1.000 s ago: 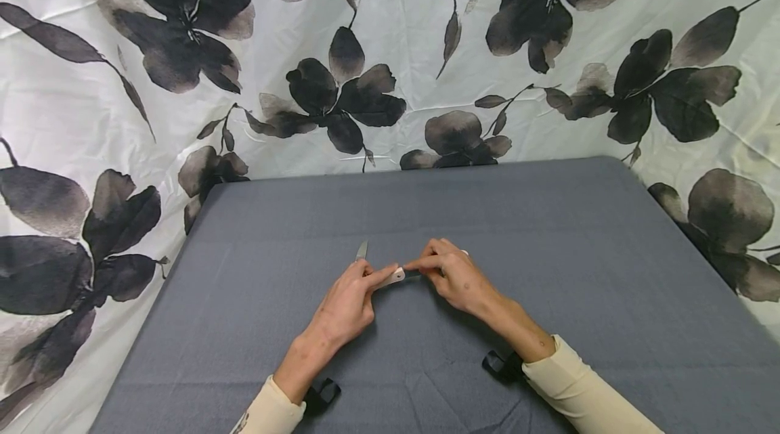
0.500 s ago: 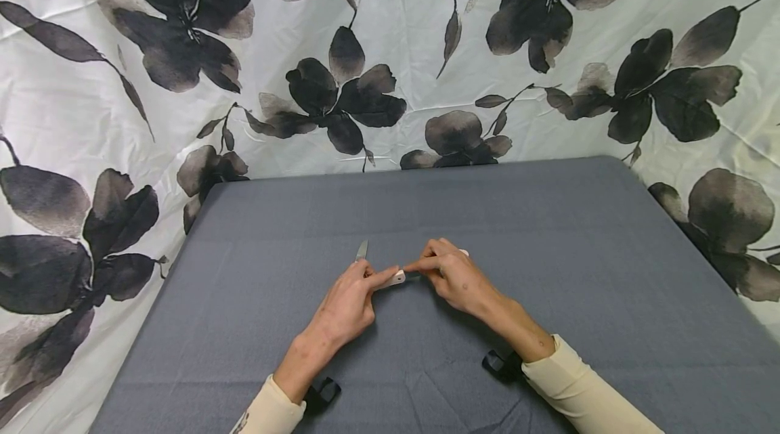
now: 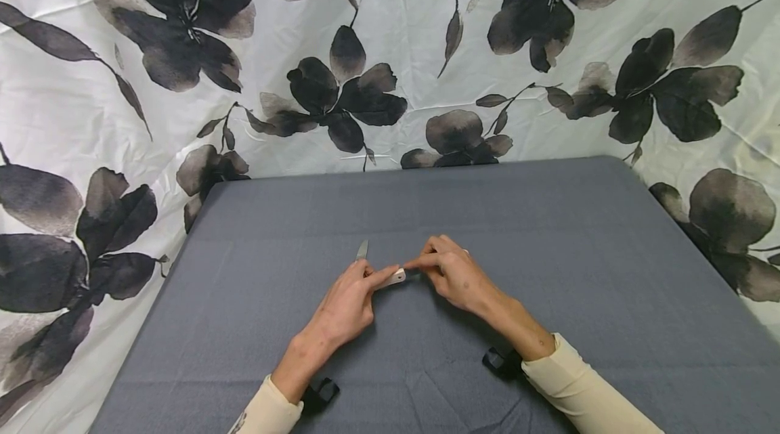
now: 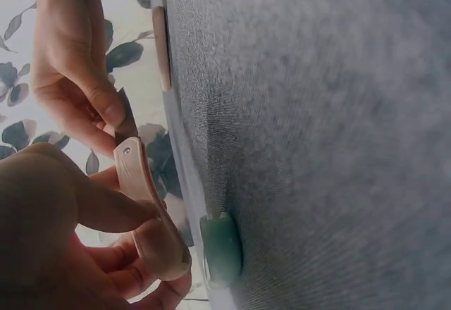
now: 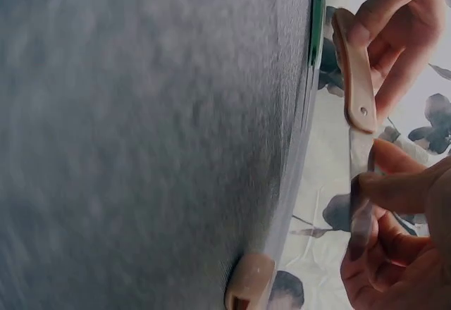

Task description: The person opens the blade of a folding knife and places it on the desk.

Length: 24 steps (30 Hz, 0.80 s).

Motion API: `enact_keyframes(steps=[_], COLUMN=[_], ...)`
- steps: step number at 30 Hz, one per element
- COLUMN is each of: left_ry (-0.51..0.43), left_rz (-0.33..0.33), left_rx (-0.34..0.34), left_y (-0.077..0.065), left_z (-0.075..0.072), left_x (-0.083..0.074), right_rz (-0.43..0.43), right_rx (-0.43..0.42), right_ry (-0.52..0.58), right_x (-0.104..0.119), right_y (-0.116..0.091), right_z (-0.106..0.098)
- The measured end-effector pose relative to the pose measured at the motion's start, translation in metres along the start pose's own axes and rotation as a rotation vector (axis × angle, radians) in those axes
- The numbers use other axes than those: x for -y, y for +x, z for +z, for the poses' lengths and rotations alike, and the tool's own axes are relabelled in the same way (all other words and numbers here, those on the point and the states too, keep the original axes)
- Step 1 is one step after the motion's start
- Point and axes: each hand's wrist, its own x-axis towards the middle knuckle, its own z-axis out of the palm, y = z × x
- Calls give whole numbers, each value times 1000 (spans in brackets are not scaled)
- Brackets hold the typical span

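head: bright, even light | soft shadows below hands | wrists: duller, near cloth blurred

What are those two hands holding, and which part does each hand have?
A knife: the left hand grips its pale handle, and the right hand pinches its blade.

Cream-coloured sleeves are worn, a dark marking is seen on the left one, and a small black piece is carried below each wrist.
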Motion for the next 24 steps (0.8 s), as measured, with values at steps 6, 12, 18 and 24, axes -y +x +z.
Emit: enact_keyframes(steps=[6, 12, 18, 24], left_ry=[-154, -312, -455, -499], left_rz=[-64, -129, -155, -172], left_rx=[64, 62, 63, 66], left_y=[-5, -8, -9, -12], left_z=[-1, -1, -1, -1], left_x=[-1, -1, -2, -5], right_rz=[72, 200, 298, 365], right_rx=[-19, -61, -57, -79], right_ry=[95, 198, 285, 423], right_x=[-4, -6, -5, -6], right_y=[5, 13, 20, 27], right_z=[-6, -13, -13, -6])
